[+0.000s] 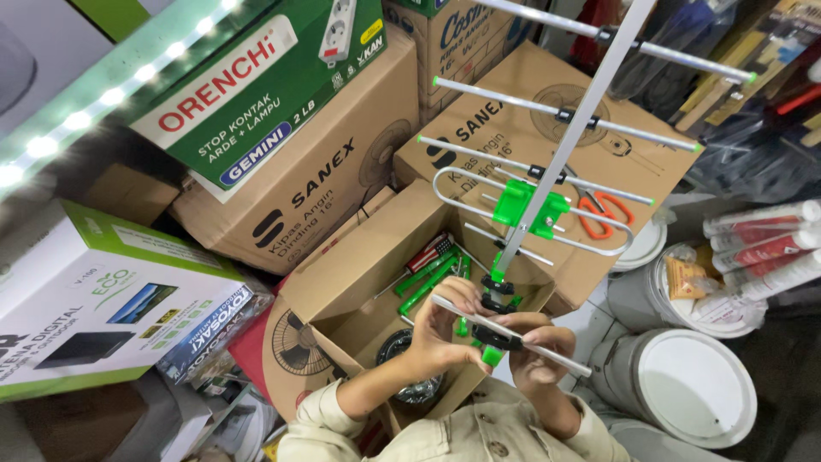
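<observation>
A silver metal antenna [564, 145] with several cross rods and green plastic brackets [526, 208] rises from my hands toward the top right. My left hand [445, 329] and my right hand [539, 355] grip its lower end from both sides. Between them runs a short metal cross rod [513, 335] in a black clamp with a green cap. My fingers close around this rod and clamp. Beige sleeves cover both arms at the bottom edge.
An open cardboard box [359, 265] lies under the hands, holding green-handled tools [425, 278]. Stacked cardboard and green cartons [256, 94] fill the left and back. Orange scissors [603, 214] rest on a carton. White buckets [697, 385] and sealant tubes [761, 248] stand at the right.
</observation>
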